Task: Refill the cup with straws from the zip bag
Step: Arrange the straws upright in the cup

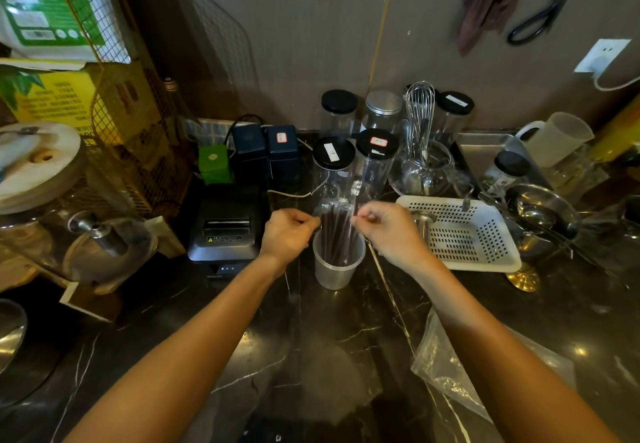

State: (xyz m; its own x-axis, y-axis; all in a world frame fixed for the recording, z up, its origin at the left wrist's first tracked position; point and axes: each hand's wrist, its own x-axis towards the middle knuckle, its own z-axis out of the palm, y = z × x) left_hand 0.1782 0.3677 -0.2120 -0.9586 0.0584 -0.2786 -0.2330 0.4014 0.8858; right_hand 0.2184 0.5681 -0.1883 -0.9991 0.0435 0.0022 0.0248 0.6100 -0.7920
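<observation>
A clear plastic cup point(337, 262) stands on the dark marble counter point(242, 356), with dark straws point(334, 231) standing upright in it. Both hands are up at the straw tops: the left hand point(287, 235) is pinched narrow at one side of the bundle, the right hand point(388, 231) pinched at the other (on a straw or its clear wrapping, I cannot tell which). The zip bag point(446, 363) lies flat on the counter under the right forearm, near a white basket point(460, 235).

Dim warm light, glare spots on dark countertop point(346, 356), wide-angle bending at edges, soft blur
</observation>
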